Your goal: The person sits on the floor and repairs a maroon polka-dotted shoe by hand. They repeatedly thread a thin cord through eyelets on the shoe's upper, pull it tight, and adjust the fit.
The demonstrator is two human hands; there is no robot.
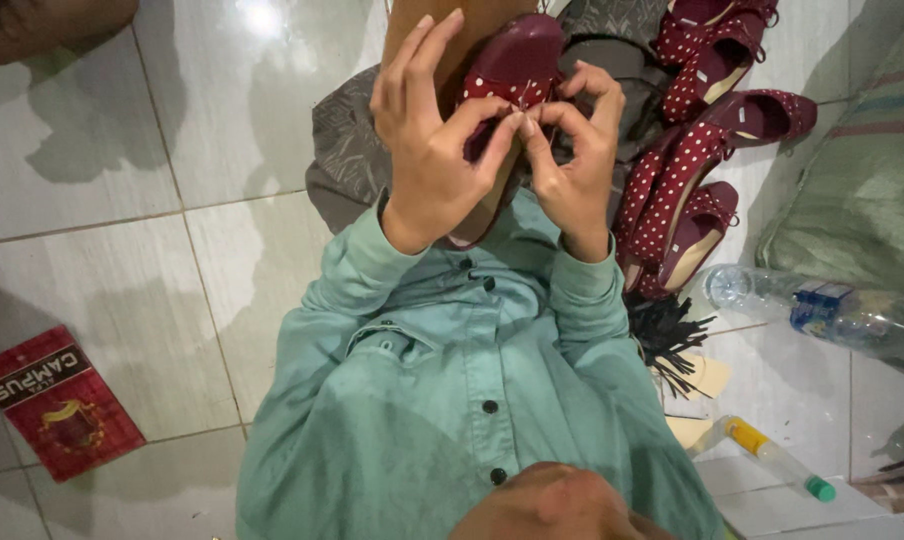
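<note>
White glossy tiled floor (pixel 122 200) under everything; your green buttoned shirt (pixel 452 400) fills the lower middle of the view. To your right lies a pile of dark red white-dotted flat shoes (pixel 692 190), touching one another. A clear plastic water bottle (pixel 822 310) lies beyond them, on its side.

Held shoe — a dark red flat shoe with white dots (pixel 517 65) — sits raised before your chest, long axis running away from you, toe end pointing away and slightly right.

Your left hand (pixel 432 150): thumb and forefinger pinched together on the shoe's upper, other fingers spread upward. Your right hand (pixel 572 160): fingers curled tight, thumb and forefinger closed on the same spot, tips nearly touching the left's. What thin item sits between them — cannot tell.
</note>
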